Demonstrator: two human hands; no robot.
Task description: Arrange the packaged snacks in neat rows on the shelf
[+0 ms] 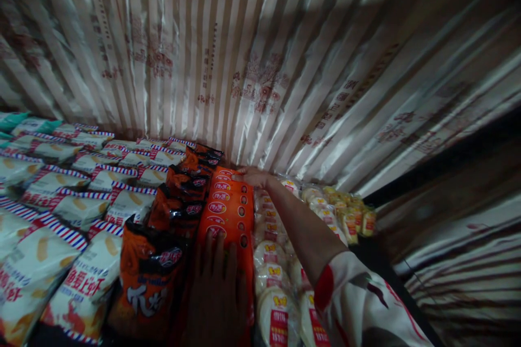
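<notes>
A row of orange packs (228, 209) with oval logos runs away from me between dark orange snack bags and round white wafers. My left hand (217, 287) lies over the near end of this row, palm down, fingers stretched out. At the row's far end, close to the curtain, my right hand (254, 176) rests against the last packs with its fingers extended. Its forearm passes over the clear-wrapped white wafers (271, 271). Neither hand is seen wrapped around anything. Dim light leaves the left hand dark.
Black-and-orange snack bags (146, 282) stand directly left of the row. Farther left are several rows of white bags (77, 287) with striped tops. Small yellow packets (354, 214) sit at the far right. A striped, pleated curtain (244, 81) hangs behind everything.
</notes>
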